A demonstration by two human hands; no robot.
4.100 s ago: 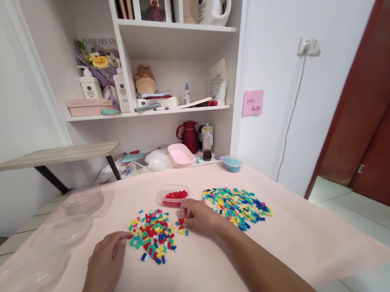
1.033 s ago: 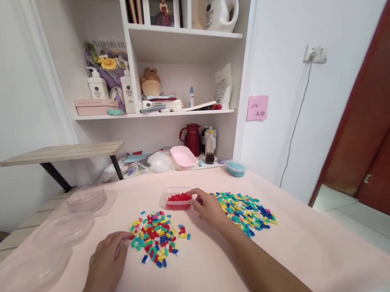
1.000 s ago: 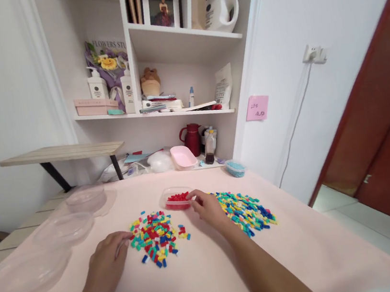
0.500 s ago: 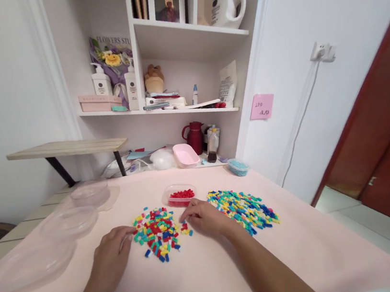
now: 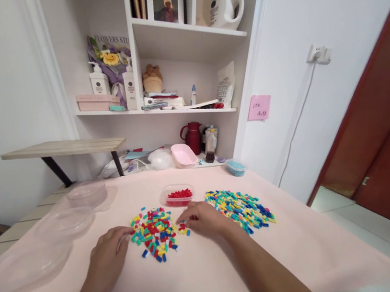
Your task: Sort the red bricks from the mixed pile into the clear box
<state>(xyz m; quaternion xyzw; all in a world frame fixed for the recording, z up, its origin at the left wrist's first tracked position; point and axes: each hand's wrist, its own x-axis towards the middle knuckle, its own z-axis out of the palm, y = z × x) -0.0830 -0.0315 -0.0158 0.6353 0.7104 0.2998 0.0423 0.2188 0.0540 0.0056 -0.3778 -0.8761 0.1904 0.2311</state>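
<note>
A loose pile of small plastic building bricks (image 5: 156, 232), in red, yellow, green, blue and white, lies on the pink tablecloth. At its left edge rests my left hand (image 5: 110, 249), fingers stretched out and fingertips beside a red brick. My right hand (image 5: 201, 217) reaches over the pile's right side, fingers apart, just above a few red, yellow and blue bricks (image 5: 183, 231). No brick shows clearly between its fingers. Behind it stands a clear plastic box (image 5: 168, 192) partly filled with red bricks (image 5: 180, 194). A larger mixed brick pile (image 5: 240, 207) spreads right of my right hand.
Clear empty-looking plastic containers (image 5: 64, 222) line the table's left side. A round-cornered tub of light blue pieces (image 5: 236, 167) sits at the back right. Behind the table are a pink basin (image 5: 184, 155), a red jug (image 5: 193, 138), a bottle (image 5: 211, 144) and shelves (image 5: 193, 110).
The view has shifted slightly. My right hand's fingers have moved a little over the small bricks beside the pile. My left hand stays at the pile's left edge.
</note>
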